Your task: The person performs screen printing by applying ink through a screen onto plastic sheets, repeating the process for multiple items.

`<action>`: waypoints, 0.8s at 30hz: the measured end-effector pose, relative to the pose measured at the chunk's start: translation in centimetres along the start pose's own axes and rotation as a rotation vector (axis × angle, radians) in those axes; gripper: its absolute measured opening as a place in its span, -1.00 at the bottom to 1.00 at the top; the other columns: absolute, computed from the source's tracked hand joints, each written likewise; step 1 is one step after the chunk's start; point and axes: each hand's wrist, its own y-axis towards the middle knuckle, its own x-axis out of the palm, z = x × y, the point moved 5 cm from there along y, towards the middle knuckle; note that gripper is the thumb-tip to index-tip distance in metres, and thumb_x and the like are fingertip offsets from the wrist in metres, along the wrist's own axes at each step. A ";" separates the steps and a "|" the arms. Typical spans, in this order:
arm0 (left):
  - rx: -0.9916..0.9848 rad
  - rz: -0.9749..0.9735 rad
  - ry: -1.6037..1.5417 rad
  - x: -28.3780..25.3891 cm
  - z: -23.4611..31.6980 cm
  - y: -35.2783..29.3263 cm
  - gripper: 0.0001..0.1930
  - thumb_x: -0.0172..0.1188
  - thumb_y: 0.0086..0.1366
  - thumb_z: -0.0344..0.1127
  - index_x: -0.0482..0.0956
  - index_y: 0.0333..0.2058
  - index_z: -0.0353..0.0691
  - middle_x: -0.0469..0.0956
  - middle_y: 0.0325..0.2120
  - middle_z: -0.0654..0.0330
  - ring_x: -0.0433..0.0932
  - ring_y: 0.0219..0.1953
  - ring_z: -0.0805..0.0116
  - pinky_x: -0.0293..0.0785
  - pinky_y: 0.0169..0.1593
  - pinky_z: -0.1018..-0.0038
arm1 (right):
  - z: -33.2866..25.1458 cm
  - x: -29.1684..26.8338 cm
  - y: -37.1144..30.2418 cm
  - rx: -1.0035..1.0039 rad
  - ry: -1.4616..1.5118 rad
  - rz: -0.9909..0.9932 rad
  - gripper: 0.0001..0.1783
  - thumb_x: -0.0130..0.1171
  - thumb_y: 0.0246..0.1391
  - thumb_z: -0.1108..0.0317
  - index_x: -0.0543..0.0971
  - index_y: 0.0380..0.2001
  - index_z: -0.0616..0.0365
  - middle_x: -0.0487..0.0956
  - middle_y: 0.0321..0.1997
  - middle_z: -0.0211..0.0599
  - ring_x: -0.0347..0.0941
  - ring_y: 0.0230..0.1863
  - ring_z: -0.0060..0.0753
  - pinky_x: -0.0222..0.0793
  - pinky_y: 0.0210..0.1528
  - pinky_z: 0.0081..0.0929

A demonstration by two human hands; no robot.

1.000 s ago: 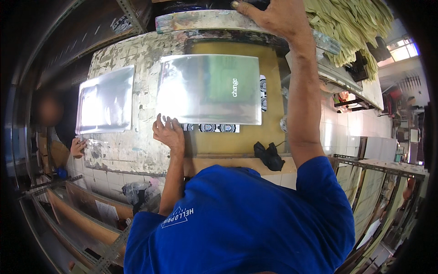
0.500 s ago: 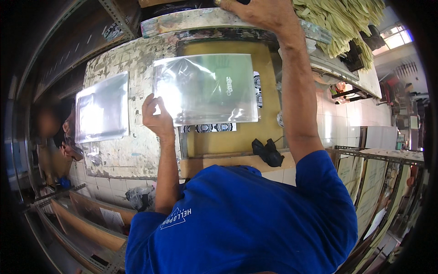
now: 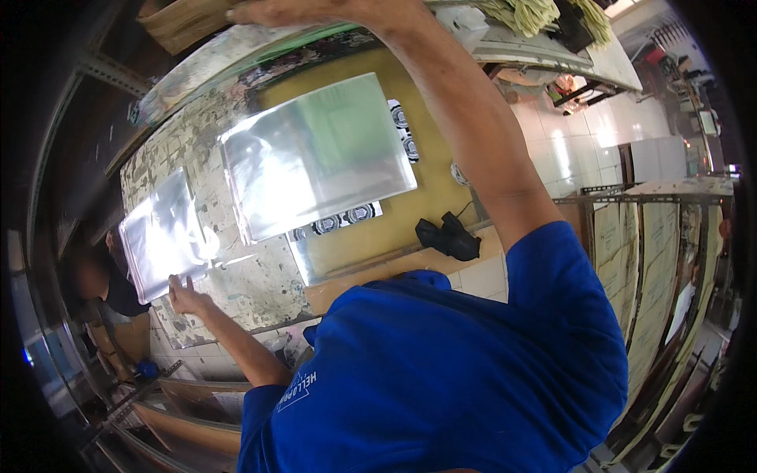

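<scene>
My left hand (image 3: 188,299) is at the near edge of a small stack of clear plastic sheets (image 3: 162,236) on the left of the table, its thumb and fingers slightly apart. My right hand (image 3: 296,11) reaches across to the far side, above a paint-stained bar (image 3: 229,67) and beside a cardboard box (image 3: 181,24). The upper picture edge cuts that hand, so its grip is hidden. Between my arms a larger shiny plastic sheet or stack (image 3: 315,158) lies flat on a yellowish board (image 3: 355,244). Black-and-white printed strips (image 3: 335,221) show under its near and right edges.
A crumpled black thing (image 3: 449,236) lies by the board's near edge. The worn table (image 3: 252,292) is stained. Another person (image 3: 95,276) is at the far left. Racks with panels (image 3: 639,252) stand at right, and yellowish strips (image 3: 516,14) hang at the back.
My left hand has left the large sheet's left edge and moved left and nearer to the small stack. White lettering on the large sheet no longer shows. The view has turned.
</scene>
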 end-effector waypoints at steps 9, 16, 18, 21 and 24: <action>0.133 0.257 0.445 -9.4 -3.9 17.3 -0.56 0.41 0.25 -0.10 0.57 -0.21 -0.45 0.63 -0.22 -0.02 0.64 -0.22 0.07 0.67 -0.17 0.19 | 0.0 -2.3 0.2 -0.077 0.125 0.119 -0.49 0.04 0.21 -0.06 0.69 -0.45 0.19 0.67 -0.48 0.00 0.61 -0.42 -0.05 0.55 -0.24 -0.09; 1.005 0.547 1.065 -6.2 -2.9 13.0 -0.23 0.27 0.29 0.26 0.52 -0.11 -0.58 0.58 -0.14 -0.23 0.58 -0.03 -0.17 0.57 0.06 0.02 | -0.1 -1.3 -0.4 -0.208 0.149 0.248 -0.57 0.05 0.17 0.07 0.66 -0.50 0.21 0.66 -0.49 -0.01 0.63 -0.40 -0.05 0.57 -0.23 -0.15; 0.985 0.113 0.844 5.1 -3.0 4.0 -0.28 0.39 0.28 0.08 0.51 0.02 -0.61 0.59 -0.10 -0.19 0.56 0.03 -0.15 0.50 0.15 0.06 | 0.8 -0.6 0.3 -0.141 0.138 0.114 -0.61 0.08 0.14 0.11 0.67 -0.49 0.23 0.66 -0.48 -0.01 0.64 -0.39 -0.07 0.58 -0.23 -0.15; 0.960 -0.519 0.537 14.0 -0.7 -8.3 -0.63 0.35 0.35 -0.30 0.60 0.05 -0.37 0.53 0.12 -0.03 0.44 0.22 0.05 0.32 0.32 0.24 | 0.6 -0.1 1.5 -0.125 0.072 0.128 -0.64 0.11 0.10 0.15 0.68 -0.46 0.25 0.67 -0.46 -0.01 0.65 -0.38 -0.09 0.59 -0.21 -0.16; 0.898 -1.010 0.416 25.5 1.4 -19.8 -0.69 0.30 0.34 -0.40 0.62 0.05 -0.26 0.54 0.12 -0.02 0.43 0.23 0.02 0.30 0.32 0.23 | 1.9 -3.2 -1.2 -0.144 0.047 0.303 -0.65 0.12 0.09 0.15 0.69 -0.44 0.24 0.67 -0.44 -0.02 0.66 -0.36 -0.11 0.61 -0.18 -0.17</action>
